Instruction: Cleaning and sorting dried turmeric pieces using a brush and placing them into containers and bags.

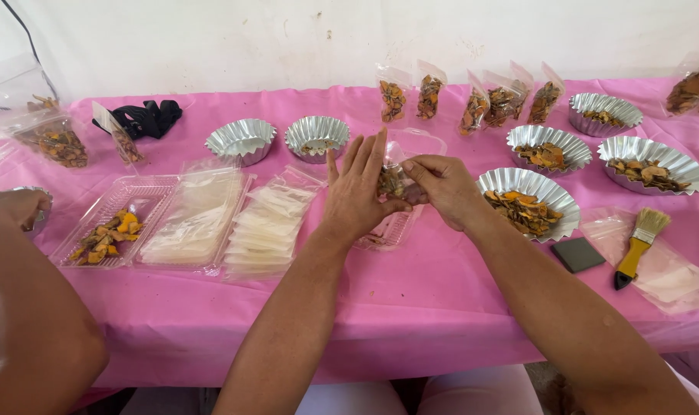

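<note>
My left hand [359, 194] and my right hand [444, 188] meet over the middle of the pink table [411, 300]. Between them they pinch a small clear pouch [394, 178] partly filled with dried orange-brown pieces. My left fingers stand up and fan out beside the pouch's open top; my right fingertips grip its right side. A clear plastic tray [389, 230] lies right under the pouch. A fluted foil tin [553, 194] of the same dried pieces sits just right of my right wrist.
Several filled pouches [429, 96] stand along the back, with more foil tins [316, 134] nearby. Stacked empty pouches [266, 227] and clear trays [107, 223] lie to the left. A yellow-handled brush [640, 244] and dark pad [577, 254] lie right. Another person's arm [15, 253] reaches in at left.
</note>
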